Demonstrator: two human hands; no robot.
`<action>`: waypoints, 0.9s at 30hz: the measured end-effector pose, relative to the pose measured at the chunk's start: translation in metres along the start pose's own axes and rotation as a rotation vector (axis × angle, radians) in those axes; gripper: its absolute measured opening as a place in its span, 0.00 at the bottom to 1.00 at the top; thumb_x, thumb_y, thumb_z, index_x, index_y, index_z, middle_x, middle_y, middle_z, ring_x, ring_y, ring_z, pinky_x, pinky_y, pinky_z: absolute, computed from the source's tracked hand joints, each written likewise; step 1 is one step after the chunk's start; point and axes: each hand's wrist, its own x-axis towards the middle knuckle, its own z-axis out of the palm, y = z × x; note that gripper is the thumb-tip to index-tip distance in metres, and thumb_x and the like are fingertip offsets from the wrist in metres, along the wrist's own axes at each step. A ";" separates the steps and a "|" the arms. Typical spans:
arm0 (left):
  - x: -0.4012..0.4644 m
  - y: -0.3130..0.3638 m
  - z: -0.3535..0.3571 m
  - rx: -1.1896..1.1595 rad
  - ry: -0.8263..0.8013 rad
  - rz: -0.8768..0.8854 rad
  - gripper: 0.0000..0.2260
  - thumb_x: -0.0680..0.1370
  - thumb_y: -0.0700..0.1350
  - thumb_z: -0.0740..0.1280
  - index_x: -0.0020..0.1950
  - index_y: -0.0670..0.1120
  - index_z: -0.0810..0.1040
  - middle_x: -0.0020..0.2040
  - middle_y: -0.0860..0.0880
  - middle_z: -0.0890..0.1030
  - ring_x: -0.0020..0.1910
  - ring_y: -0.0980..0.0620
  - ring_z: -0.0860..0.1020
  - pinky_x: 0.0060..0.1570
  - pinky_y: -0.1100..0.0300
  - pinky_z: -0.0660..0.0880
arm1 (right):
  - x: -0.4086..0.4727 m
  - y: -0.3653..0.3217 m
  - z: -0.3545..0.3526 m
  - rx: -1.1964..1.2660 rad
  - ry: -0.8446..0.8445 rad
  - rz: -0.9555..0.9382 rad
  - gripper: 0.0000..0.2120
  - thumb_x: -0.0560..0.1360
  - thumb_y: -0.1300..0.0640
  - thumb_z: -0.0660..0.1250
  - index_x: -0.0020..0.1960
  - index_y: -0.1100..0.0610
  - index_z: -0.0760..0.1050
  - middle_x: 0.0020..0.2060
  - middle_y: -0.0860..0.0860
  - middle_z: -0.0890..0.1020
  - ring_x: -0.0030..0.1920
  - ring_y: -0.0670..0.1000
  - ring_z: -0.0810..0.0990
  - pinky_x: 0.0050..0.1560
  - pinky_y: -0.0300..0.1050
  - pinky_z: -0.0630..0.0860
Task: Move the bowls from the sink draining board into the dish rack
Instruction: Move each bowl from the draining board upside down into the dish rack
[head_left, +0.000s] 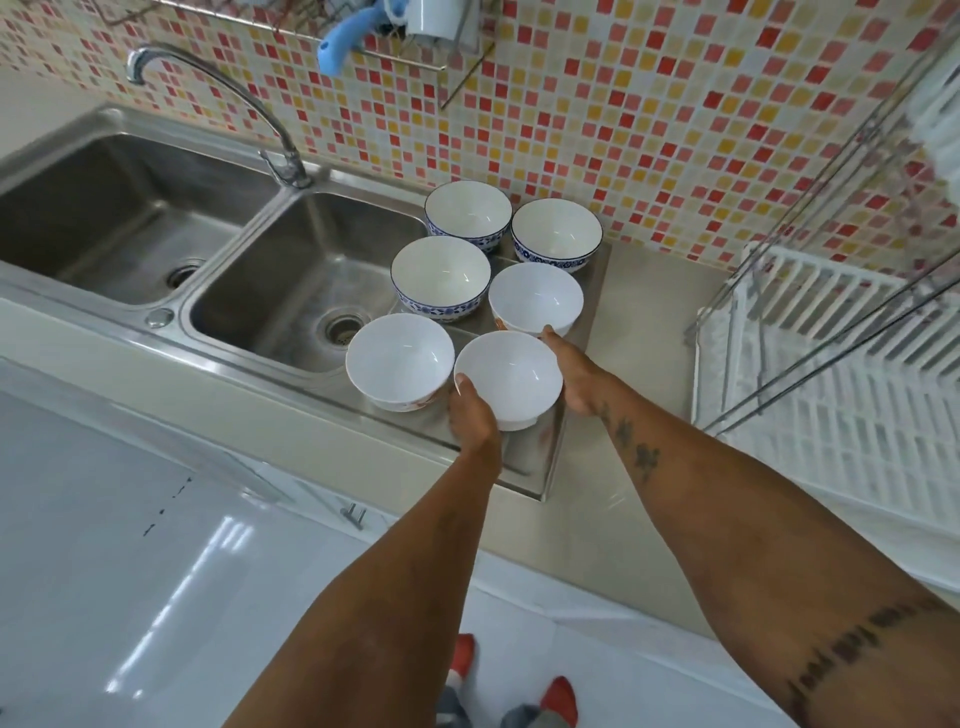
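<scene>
The bowl (511, 376) held between the left hand (472, 415) and the right hand (574, 376) looked like glossy white ceramic — smooth, with soft highlights inside. Under both hands the draining board (535, 457) was brushed steel, dull-shiny and faintly streaked. Beyond the fingers, three bowls (441, 273) wore a blue glazed pattern. Right of the right hand stood the dish rack (841, 395) — matt white plastic slats under thin polished metal wire. The wall tiles (649, 119) looked glazed.

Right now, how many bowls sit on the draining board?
6. Two blue-patterned bowls at the back, one blue-patterned and one white mid-row, two white in front; both hands grip the front-right bowl.
</scene>
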 end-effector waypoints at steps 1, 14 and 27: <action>-0.003 0.002 0.002 -0.009 -0.016 0.009 0.25 0.77 0.64 0.53 0.70 0.54 0.70 0.68 0.48 0.75 0.63 0.42 0.75 0.67 0.43 0.71 | -0.001 -0.001 -0.002 -0.011 -0.029 0.005 0.26 0.79 0.37 0.51 0.69 0.50 0.70 0.63 0.55 0.78 0.62 0.59 0.77 0.63 0.57 0.75; -0.120 0.126 0.061 -0.478 -0.051 0.156 0.28 0.73 0.71 0.56 0.66 0.57 0.70 0.64 0.52 0.78 0.61 0.46 0.77 0.68 0.46 0.69 | -0.114 -0.108 0.001 0.091 0.246 -0.572 0.23 0.81 0.42 0.51 0.68 0.53 0.70 0.64 0.55 0.76 0.62 0.58 0.75 0.54 0.52 0.76; -0.330 0.221 0.154 -0.467 -0.822 0.430 0.19 0.82 0.49 0.55 0.68 0.45 0.75 0.63 0.44 0.80 0.63 0.40 0.78 0.63 0.38 0.74 | -0.324 -0.208 -0.105 0.413 0.477 -1.161 0.19 0.81 0.49 0.53 0.63 0.57 0.74 0.61 0.56 0.79 0.64 0.58 0.76 0.60 0.55 0.74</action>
